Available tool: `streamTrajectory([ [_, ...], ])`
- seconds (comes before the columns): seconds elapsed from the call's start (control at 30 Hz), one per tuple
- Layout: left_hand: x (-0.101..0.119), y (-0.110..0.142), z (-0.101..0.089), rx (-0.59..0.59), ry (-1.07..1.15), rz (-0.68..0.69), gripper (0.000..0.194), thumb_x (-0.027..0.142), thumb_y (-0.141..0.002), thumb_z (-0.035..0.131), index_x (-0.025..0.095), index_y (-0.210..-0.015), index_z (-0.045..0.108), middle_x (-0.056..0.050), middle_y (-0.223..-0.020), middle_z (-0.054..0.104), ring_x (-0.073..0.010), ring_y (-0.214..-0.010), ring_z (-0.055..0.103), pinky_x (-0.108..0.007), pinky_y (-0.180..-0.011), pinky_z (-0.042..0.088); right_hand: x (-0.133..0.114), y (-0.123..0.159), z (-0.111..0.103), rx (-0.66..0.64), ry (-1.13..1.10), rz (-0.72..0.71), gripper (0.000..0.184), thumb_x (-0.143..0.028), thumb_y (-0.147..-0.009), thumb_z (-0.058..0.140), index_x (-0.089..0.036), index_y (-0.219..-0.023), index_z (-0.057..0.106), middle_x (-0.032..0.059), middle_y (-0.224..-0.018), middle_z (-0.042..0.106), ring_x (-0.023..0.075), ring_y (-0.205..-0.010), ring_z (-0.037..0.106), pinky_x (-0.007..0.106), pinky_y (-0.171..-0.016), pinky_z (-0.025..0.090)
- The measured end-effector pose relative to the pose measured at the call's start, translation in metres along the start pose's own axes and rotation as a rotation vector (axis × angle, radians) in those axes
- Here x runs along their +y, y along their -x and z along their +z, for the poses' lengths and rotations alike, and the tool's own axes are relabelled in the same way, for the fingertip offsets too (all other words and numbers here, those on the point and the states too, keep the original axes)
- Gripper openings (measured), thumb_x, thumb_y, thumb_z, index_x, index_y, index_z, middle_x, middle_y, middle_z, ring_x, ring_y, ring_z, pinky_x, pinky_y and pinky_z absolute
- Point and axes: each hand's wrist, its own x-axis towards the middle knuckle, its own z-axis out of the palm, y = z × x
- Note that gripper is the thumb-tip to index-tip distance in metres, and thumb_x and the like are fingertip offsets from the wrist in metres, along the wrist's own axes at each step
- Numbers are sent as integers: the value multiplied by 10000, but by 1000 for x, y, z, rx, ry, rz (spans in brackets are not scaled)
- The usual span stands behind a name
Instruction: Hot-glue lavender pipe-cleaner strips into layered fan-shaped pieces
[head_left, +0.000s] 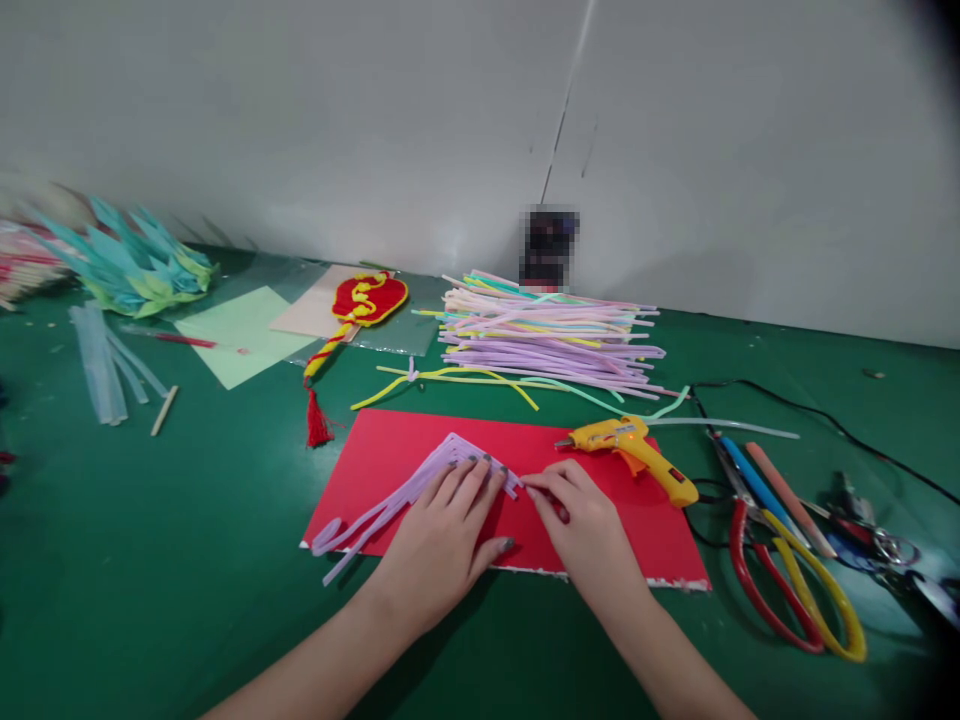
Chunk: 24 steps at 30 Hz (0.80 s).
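Note:
On a red foam board (375,445) lie purple pipe cleaners (431,475), set side by side and bent at a corner, with looped loose ends trailing left. My left hand (446,530) rests flat over them, fingers stretched out and thumb spread, covering part of the strands. At their right end, my right hand (581,520) pinches a purple tip between thumb and forefinger, its other fingers curled. A yellow glue gun (615,437) lies across the board's upper right, nozzle pointing left.
A pile of pastel pipe cleaners (547,345) lies behind the board. To the right are red-and-yellow-handled scissors (772,575), two pens (765,490) and a black cord (817,412). A red-and-yellow tasselled fan (371,300), green paper (244,335) and clear strips (97,370) sit left.

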Motion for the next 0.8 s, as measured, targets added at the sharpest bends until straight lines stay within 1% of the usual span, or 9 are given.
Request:
streamTrajectory([
  [0.13,0,1,1,7,5,-1,558,459,-877,402,164,-1347,352,-90,-1342,451,-263,-1221,396,-420,-1014,343,-1,0,0,6,15,-3,206,-209,-869,445,-215,-894,649,41,-801,574,136,-708,571,237,-650,468],
  [0.27,0,1,2,32,4,1,543,452,-881,398,166,-1341,361,-89,-1333,461,-257,-1217,402,-414,-1015,344,1,0,1,19,27,-9,210,-231,-873,440,-219,-925,643,49,-829,599,142,-723,588,237,-654,479],
  [0.4,0,1,2,23,-8,-1,549,457,-882,392,163,-1344,359,-91,-1335,459,-262,-1215,403,-415,-1008,351,3,-1,2,19,-11,-8,227,-247,-887,412,-215,-955,626,61,-872,628,161,-803,602,261,-721,488],
  [0.53,1,1,2,7,-7,-6,553,455,-879,400,160,-1345,359,-90,-1344,451,-264,-1222,396,-415,-1011,347,3,-4,2,-21,-36,4,234,-251,-895,399,-230,-971,619,50,-892,636,164,-838,599,275,-762,480],
  [0.63,1,1,2,0,-11,-5,550,456,-884,389,162,-1347,357,-89,-1349,445,-263,-1226,391,-418,-1013,343,1,-5,3,-43,-31,14,236,-258,-897,397,-241,-972,621,43,-882,632,164,-837,596,269,-748,478],
  [0.8,0,2,2,19,-6,0,547,458,-887,378,164,-1348,355,-98,-1343,450,-263,-1222,397,-417,-1003,354,1,-6,3,-34,-7,-4,241,-267,-895,401,-249,-971,630,36,-880,637,156,-830,602,258,-737,484],
])
